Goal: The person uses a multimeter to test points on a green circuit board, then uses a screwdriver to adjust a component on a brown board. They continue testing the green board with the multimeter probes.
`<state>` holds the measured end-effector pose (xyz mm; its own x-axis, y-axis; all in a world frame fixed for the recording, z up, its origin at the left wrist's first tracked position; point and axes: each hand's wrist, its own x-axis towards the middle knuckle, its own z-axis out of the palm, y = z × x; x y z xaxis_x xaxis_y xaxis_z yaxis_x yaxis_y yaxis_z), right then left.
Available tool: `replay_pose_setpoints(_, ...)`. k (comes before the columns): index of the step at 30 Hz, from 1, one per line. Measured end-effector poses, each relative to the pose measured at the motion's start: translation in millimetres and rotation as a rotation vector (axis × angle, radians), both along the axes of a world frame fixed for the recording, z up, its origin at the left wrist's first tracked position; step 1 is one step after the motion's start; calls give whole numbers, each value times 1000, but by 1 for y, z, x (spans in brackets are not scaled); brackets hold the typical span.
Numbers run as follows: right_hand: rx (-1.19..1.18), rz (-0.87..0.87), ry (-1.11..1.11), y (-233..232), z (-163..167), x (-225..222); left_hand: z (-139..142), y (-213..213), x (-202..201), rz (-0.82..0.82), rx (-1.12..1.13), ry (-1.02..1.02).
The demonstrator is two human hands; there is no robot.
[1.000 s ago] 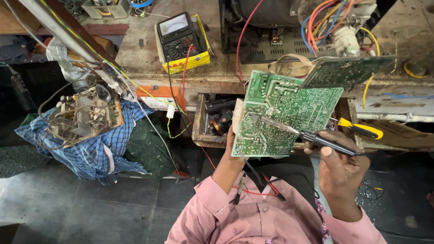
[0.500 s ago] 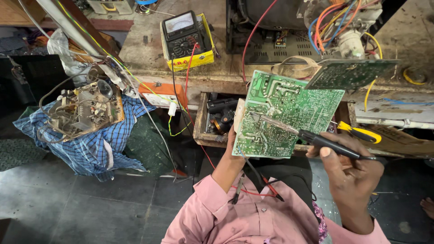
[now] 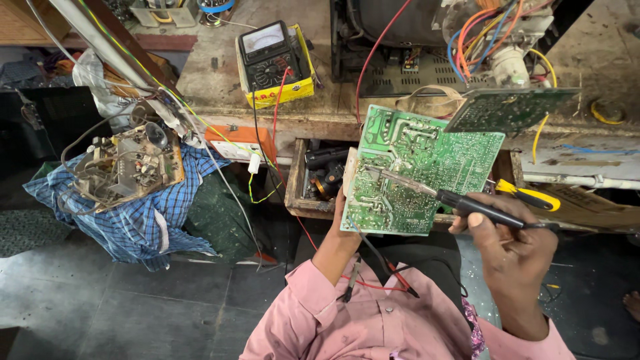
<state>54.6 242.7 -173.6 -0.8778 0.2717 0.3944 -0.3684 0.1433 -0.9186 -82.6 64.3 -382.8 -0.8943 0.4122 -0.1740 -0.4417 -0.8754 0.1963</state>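
Note:
My left hand (image 3: 339, 215) grips the lower left edge of a green circuit board (image 3: 427, 160), holding it up with its solder side toward me; most of the hand is hidden behind the board. My right hand (image 3: 517, 250) holds a black-handled soldering iron (image 3: 467, 203) like a pen. Its metal tip rests on the board near the left middle. Red and black wires hang under the board over my pink shirt.
A yellow-cased analogue multimeter (image 3: 273, 63) lies on the wooden bench (image 3: 213, 73), its leads hanging down. An open drawer (image 3: 313, 177) sits behind the board. An opened set with coloured wires (image 3: 493, 33) stands at the back. Another chassis (image 3: 127, 167) rests on blue checked cloth at the left. A yellow-handled screwdriver (image 3: 530, 195) lies right.
The view has shifted slightly. The board and iron stay in the same grip, with the tip still on the board's left middle.

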Motion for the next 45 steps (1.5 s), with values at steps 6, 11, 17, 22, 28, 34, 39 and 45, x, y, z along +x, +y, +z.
replay_pose_setpoints(6, -165, 46, -57, 12, -6, -11, 17, 0, 4, 15, -61, 112)
replay_pose_setpoints(11, -322, 38, -139, 19, -22, -19, 28, -1, 7, -2, 2, 91)
replay_pose_setpoints(17, -358, 72, -101, 20, -29, -19, 28, -1, 11, 66, -120, 267)
replay_pose_setpoints(22, -203, 72, -42, 12, -19, -10, 25, -5, 20, 167, -381, 567)
replay_pose_setpoints(28, 67, -23, -48, 0, -7, 7, 30, -6, 19, 77, -296, 315)
replay_pose_setpoints(34, 106, -67, -45, -13, -4, 14, 25, -1, 7, 33, -75, 196)
replay_pose_setpoints(39, 49, -88, -50, -23, 1, 18, 4, -1, 4, -9, 5, 38)
replay_pose_setpoints(45, -56, -63, -93, -14, 6, 8, -12, 2, -2, -18, 91, -53)
